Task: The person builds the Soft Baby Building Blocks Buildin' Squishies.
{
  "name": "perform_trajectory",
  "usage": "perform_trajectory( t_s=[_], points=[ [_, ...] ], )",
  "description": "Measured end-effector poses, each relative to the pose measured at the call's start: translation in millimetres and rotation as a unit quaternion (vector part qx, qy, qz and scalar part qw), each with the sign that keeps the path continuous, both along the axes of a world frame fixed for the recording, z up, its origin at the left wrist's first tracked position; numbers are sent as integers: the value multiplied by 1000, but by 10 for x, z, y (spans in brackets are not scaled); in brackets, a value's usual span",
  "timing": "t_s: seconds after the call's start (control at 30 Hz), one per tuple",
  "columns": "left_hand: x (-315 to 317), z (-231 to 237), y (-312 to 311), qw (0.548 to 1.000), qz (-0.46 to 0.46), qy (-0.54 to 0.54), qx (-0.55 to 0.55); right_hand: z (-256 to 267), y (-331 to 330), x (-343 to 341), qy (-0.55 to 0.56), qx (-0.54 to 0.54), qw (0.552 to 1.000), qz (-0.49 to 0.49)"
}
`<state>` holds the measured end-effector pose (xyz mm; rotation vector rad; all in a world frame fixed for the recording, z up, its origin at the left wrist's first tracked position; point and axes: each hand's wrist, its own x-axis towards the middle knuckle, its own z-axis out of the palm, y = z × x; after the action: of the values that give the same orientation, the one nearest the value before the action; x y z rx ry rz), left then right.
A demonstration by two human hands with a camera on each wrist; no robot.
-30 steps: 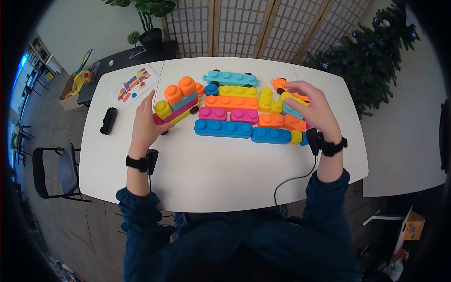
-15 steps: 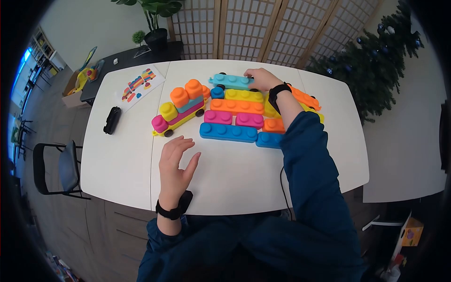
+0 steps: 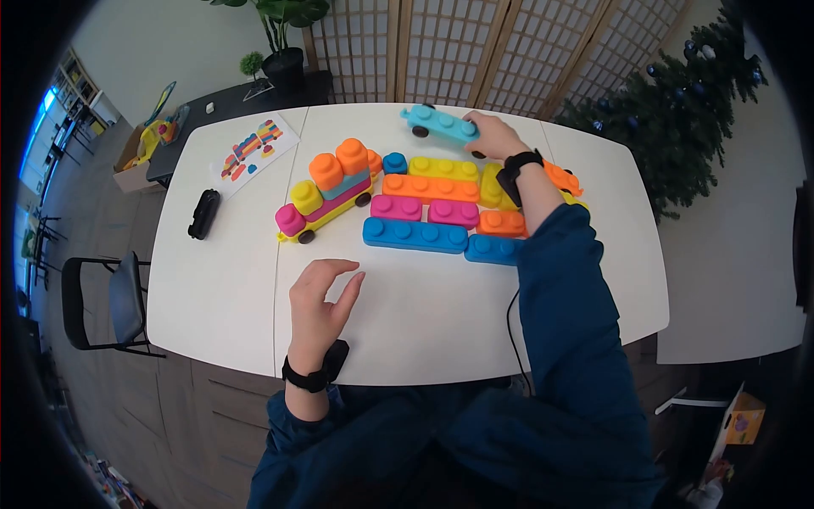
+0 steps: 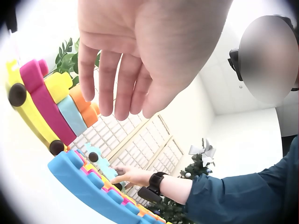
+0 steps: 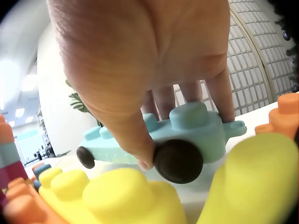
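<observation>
My right hand grips a light-blue wheeled toy block car near its right end, at the back of the table. In the right wrist view the thumb lies along the car's side beside a black wheel, the other fingers over the far side. Tilted in the head view, the car has its left end farther back. My left hand hovers over the front of the table, fingers loosely bent and holding nothing. Beyond it stands a yellow wheeled car stacked with pink, yellow, light-blue and orange blocks.
Rows of blocks lie mid-table, including a long blue block, an orange block and a yellow block. An orange wheeled piece sits right. At left are a picture sheet and a black object.
My right hand reached from the right-hand blocks to the light-blue car, took hold and shifted it back and right, turning it. My left hand came away from the stacked car toward the front.
</observation>
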<state>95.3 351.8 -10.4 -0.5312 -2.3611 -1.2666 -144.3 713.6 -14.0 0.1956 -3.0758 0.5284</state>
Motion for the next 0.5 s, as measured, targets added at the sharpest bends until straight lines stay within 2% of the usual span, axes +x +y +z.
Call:
perform_trajectory(
  t_s=[0.13, 0.23, 0.27, 0.3, 0.37, 0.5],
  points=[
    [-8, -18, -32, 1000, 4, 5, 16, 467, 184, 435, 32, -10, 999, 31],
    [-26, -12, -42, 1000, 20, -13, 20, 862, 163, 1054, -23, -50, 998, 25],
    [-36, -20, -42, 1000, 18, -10, 12, 952, 131, 1252, -28, -72, 996, 52],
    [-39, -31, -35, 1000, 17, -11, 13, 1003, 94, 1439, -32, -94, 992, 81],
    [-45, -59, -15, 998, -9, -62, 25, 1011, 23, 1794, 0, -57, 991, 120],
    [-41, -67, 63, 990, -66, -114, 41, 826, -74, 2309, -38, -57, 981, 180]
  ],
)
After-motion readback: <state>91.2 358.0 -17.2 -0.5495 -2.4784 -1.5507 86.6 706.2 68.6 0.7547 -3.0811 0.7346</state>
